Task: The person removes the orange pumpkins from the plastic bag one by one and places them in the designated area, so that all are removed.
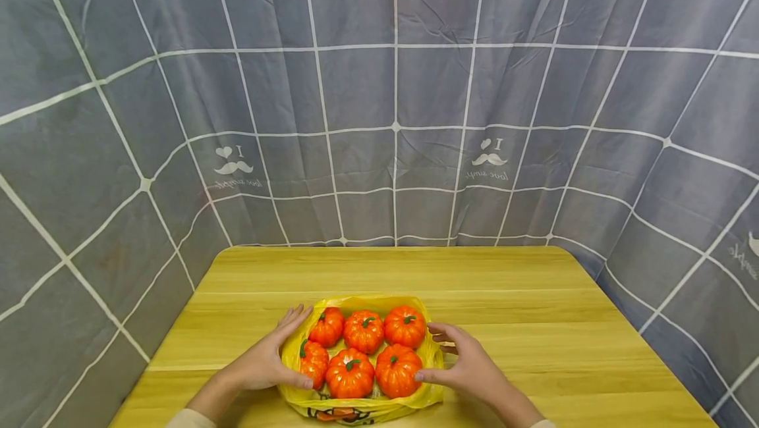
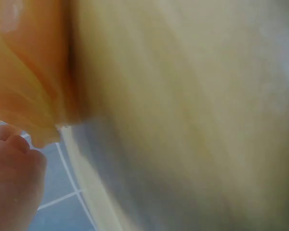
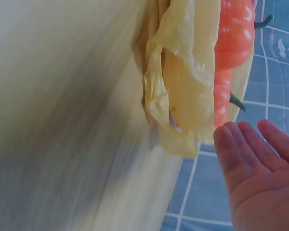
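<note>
A yellow plastic bag (image 1: 320, 403) with its mouth spread wide lies near the front edge of the table. Inside it sit several small orange pumpkins (image 1: 350, 373) with green stems, in two rows. My left hand (image 1: 265, 357) is at the bag's left side, fingers straight and spread, thumb over the near-left rim. On the opposite side my right hand (image 1: 468, 363) has its fingers extended along the bag's right rim, its thumb tip by the near-right pumpkin (image 1: 398, 371). In the right wrist view the fingers (image 3: 241, 149) reach the bag's edge with the palm bare.
The wood-grain table (image 1: 534, 322) extends around the bag on the left, right and far sides. Behind it and along both sides hangs a grey curtain (image 1: 362, 85) with a white grid.
</note>
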A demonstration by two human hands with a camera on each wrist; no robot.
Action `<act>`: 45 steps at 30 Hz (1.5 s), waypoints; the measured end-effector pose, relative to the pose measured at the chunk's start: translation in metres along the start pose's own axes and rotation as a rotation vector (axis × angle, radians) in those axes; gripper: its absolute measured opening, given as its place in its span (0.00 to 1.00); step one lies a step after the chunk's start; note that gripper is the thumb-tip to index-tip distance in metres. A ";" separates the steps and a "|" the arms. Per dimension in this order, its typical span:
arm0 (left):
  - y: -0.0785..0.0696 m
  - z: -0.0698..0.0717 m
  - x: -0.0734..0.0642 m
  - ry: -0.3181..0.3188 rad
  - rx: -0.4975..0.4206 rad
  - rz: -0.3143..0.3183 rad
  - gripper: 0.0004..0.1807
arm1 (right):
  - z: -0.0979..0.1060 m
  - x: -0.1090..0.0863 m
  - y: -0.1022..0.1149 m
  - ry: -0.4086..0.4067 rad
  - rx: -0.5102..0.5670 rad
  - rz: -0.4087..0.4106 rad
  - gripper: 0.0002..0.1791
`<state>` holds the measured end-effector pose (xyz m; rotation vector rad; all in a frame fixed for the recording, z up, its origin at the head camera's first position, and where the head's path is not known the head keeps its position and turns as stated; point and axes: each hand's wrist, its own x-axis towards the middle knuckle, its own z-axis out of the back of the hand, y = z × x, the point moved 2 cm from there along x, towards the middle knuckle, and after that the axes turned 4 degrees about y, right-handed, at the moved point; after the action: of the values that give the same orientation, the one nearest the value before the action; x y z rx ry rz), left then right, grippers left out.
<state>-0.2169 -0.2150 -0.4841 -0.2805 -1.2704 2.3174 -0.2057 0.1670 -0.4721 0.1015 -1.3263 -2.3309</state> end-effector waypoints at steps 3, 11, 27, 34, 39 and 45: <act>0.002 -0.001 -0.001 0.013 -0.002 0.008 0.67 | -0.004 0.001 0.001 0.009 -0.001 0.005 0.46; 0.000 -0.001 0.000 0.013 -0.006 0.009 0.68 | -0.014 0.003 -0.001 0.024 -0.012 0.011 0.47; -0.002 -0.003 0.000 0.016 0.005 0.031 0.67 | -0.030 0.005 -0.006 0.062 -0.084 -0.051 0.49; -0.005 -0.003 -0.001 0.020 -0.009 0.051 0.67 | -0.032 0.004 -0.004 0.057 -0.103 -0.054 0.48; -0.004 -0.003 -0.002 0.022 0.000 0.055 0.67 | -0.035 0.004 -0.004 0.068 -0.099 -0.049 0.45; -0.002 -0.004 -0.002 0.022 0.006 0.054 0.67 | -0.036 0.004 -0.005 0.058 -0.106 -0.047 0.43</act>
<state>-0.2130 -0.2121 -0.4844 -0.3415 -1.2593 2.3562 -0.2014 0.1391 -0.4947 0.1679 -1.1818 -2.4138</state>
